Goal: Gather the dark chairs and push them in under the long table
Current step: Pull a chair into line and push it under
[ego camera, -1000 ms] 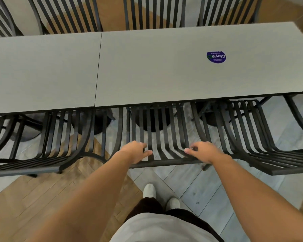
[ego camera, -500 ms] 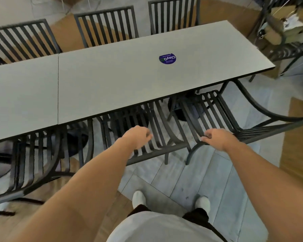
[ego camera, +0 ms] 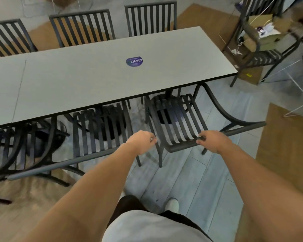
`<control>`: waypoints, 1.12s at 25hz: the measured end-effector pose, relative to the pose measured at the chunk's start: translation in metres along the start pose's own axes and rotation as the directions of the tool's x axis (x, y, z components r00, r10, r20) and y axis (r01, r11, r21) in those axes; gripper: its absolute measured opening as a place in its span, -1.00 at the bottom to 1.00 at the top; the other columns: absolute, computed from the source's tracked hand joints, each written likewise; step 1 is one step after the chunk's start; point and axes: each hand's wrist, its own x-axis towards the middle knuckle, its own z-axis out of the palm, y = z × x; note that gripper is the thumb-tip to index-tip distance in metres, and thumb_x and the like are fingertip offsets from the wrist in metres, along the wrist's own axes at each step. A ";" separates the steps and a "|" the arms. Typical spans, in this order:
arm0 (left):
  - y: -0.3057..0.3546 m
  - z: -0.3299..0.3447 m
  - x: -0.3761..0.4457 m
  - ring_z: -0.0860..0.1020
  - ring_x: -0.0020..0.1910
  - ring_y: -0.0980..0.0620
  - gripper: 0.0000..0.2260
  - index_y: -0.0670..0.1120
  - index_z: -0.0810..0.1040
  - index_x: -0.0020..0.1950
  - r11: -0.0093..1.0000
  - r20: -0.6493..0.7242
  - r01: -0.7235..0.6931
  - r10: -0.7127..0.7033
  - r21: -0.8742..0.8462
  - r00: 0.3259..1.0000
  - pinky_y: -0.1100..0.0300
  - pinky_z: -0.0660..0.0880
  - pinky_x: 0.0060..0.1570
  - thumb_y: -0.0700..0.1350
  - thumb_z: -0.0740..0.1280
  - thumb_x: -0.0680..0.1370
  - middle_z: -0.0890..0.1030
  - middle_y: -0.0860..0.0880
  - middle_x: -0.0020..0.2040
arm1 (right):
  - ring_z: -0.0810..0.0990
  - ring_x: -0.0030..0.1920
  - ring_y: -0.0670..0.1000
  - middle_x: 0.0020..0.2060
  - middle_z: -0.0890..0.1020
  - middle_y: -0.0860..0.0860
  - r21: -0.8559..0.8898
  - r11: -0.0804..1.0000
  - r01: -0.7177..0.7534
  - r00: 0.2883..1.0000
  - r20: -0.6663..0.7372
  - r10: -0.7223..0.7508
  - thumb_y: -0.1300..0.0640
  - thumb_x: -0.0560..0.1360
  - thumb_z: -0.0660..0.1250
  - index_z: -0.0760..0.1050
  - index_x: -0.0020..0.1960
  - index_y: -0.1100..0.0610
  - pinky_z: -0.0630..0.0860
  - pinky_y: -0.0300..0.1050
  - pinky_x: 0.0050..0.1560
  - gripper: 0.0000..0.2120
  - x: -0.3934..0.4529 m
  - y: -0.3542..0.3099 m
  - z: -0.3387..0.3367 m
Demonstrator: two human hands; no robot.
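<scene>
The long grey table (ego camera: 94,81) runs across the view, with a round purple sticker (ego camera: 134,62) on it. Three dark slatted chairs stand on my side, their seats partly under the table. My right hand (ego camera: 212,141) grips the top rail of the rightmost chair (ego camera: 178,123). My left hand (ego camera: 142,142) is curled at that chair's left corner, in the gap beside the middle chair (ego camera: 101,130); whether it holds the frame is unclear. The left chair (ego camera: 16,145) is blurred. Three more dark chairs (ego camera: 82,27) line the far side.
A dark chair loaded with cardboard boxes and papers (ego camera: 262,32) stands beyond the table's right end, and a thin white wire frame (ego camera: 297,95) lies on the floor near it. My feet are on grey floor tiles behind the chairs; wood flooring lies left and right.
The view has swung to the right along the table. Both hands left the middle chair's top rail and moved right; my right hand has taken hold of the rightmost chair's rail.
</scene>
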 end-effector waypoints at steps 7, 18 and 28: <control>0.054 0.006 0.051 0.63 -0.02 -0.06 -0.64 -0.03 0.55 0.36 0.998 0.029 -0.060 0.059 0.021 0.998 -0.03 0.59 0.08 0.10 0.12 0.72 0.67 -0.06 0.10 | 0.59 0.18 0.12 0.20 0.63 0.08 0.025 0.999 -0.043 0.999 -0.002 0.043 -0.11 0.60 0.36 0.49 0.42 0.03 0.54 0.03 0.17 -0.55 0.020 0.056 -0.015; 0.073 0.005 0.102 0.62 0.16 -0.05 -0.62 -0.02 0.54 0.41 0.999 0.112 -0.041 0.042 -0.004 0.993 0.06 0.53 0.20 0.11 0.14 0.72 0.65 -0.05 0.24 | 0.51 0.36 0.10 0.38 0.54 0.03 0.063 0.994 -0.090 0.995 0.056 0.086 -0.16 0.51 0.47 0.41 0.51 -0.04 0.48 0.08 0.36 -0.37 0.045 0.084 -0.027; 0.128 0.045 0.105 0.57 0.22 -0.06 -0.34 0.09 0.47 0.48 0.978 0.180 0.150 -0.123 -0.143 0.976 0.04 0.49 0.23 0.47 0.16 0.55 0.61 -0.04 0.28 | 0.54 0.32 0.09 0.33 0.57 0.03 -0.075 0.993 0.095 0.981 0.177 -0.081 -0.19 0.46 0.48 0.43 0.49 -0.05 0.51 0.04 0.30 -0.35 0.095 0.159 -0.030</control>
